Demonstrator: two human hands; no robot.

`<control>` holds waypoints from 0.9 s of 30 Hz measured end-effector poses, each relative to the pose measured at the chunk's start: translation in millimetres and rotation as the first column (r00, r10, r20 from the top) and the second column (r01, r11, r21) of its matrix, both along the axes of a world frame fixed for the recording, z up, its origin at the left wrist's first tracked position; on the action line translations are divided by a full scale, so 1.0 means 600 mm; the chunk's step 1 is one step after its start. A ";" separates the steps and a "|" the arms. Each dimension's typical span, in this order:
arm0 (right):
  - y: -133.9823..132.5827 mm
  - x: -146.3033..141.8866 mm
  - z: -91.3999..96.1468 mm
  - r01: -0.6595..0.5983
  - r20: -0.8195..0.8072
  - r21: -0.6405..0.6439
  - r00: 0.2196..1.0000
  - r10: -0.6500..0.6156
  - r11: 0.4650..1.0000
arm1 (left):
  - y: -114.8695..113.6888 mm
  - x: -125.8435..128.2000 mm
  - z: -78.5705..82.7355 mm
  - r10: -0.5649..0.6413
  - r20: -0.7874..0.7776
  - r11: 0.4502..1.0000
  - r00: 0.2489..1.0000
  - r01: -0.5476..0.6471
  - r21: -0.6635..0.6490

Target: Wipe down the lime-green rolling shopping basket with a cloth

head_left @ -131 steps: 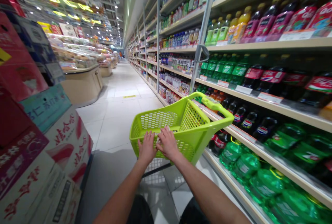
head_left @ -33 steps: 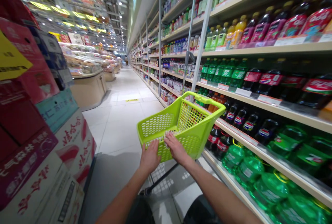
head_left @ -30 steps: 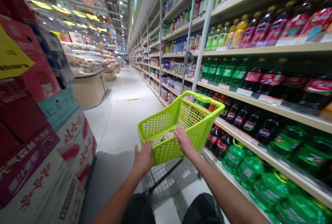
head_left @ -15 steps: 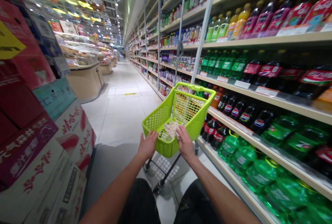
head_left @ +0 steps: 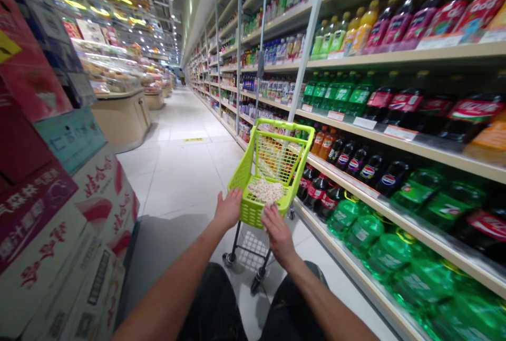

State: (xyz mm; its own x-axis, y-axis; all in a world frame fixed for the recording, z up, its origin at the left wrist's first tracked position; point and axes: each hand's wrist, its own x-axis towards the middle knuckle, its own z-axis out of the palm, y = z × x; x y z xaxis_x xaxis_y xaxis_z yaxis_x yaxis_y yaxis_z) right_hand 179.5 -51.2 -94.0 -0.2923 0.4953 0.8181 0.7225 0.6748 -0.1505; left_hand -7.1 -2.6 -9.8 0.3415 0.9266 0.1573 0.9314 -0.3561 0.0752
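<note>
A lime-green shopping cart stands before my knees, its slotted basket facing me. A pale cloth with small dark specks lies spread over the basket floor, and its near edge comes up to the front rim. At that rim my right hand is closed on a bunched end of the cloth. My left hand rests against the basket's left front corner, fingers stretched out and holding nothing.
On the right, long shelves carry rows of soft drink bottles, close beside the cart. Stacked drink cartons rise on the left. Farther along the aisle are rounded display counters and a pale tiled floor.
The cart has turned to face me more squarely. The cloth lies flatter and wider in the basket. My right hand has moved down and toward me with the cloth's end.
</note>
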 end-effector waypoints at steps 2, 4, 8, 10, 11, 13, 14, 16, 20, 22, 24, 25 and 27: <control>0.016 0.000 0.031 0.028 -0.027 0.054 0.999 -0.027 0.998 | 0.004 -0.010 -0.003 0.019 -0.023 1.000 1.000 -0.019 -0.005; 0.024 0.005 0.024 0.053 -0.004 0.088 0.999 -0.053 0.995 | 0.002 -0.012 -0.006 -0.019 -0.025 1.000 0.999 0.019 -0.016; 0.011 0.022 -0.047 0.052 0.114 0.047 0.992 -0.057 0.998 | -0.008 -0.001 -0.003 -0.060 0.023 0.997 0.998 0.061 -0.044; 0.000 0.021 -0.061 0.018 0.167 -0.003 0.986 -0.017 1.000 | -0.007 0.002 0.004 -0.062 0.094 0.995 0.994 0.069 -0.074; -0.003 0.015 -0.057 0.003 0.181 -0.021 0.983 0.001 1.000 | -0.004 0.001 0.009 -0.060 0.147 0.992 0.987 0.075 -0.100; -0.002 -0.008 -0.030 -0.014 0.173 -0.024 0.985 0.018 1.000 | 0.004 -0.004 0.017 -0.048 0.290 0.980 0.956 0.102 -0.174; 0.002 -0.023 -0.012 -0.018 0.153 -0.014 0.988 0.020 1.000 | 0.009 -0.006 0.021 -0.031 0.372 0.971 0.928 0.117 -0.210; 0.019 -0.054 0.018 -0.024 0.116 0.009 0.993 0.022 1.000 | 0.015 -0.010 0.026 0.007 0.512 0.957 0.859 0.143 -0.252; 0.044 -0.087 0.000 -0.044 0.176 -0.007 0.983 0.044 0.999 | 0.010 -0.006 0.022 0.011 0.513 0.960 0.858 0.134 -0.244; 0.041 -0.080 -0.036 -0.047 0.230 -0.015 0.972 0.049 0.999 | 0.004 -0.001 0.018 -0.006 0.412 0.967 0.911 0.110 -0.228; 0.031 -0.061 -0.057 -0.042 0.243 -0.009 0.969 0.043 0.999 | 0.000 0.003 0.019 -0.035 0.318 0.975 0.947 0.102 -0.199; 0.025 -0.050 -0.057 -0.036 0.226 0.000 0.974 0.035 0.999 | -0.002 0.005 0.021 -0.048 0.281 0.977 0.958 0.103 -0.184; 0.019 -0.028 -0.036 -0.014 0.155 0.022 0.988 0.010 1.000 | -0.004 0.012 0.027 -0.062 0.218 0.983 0.974 0.097 -0.157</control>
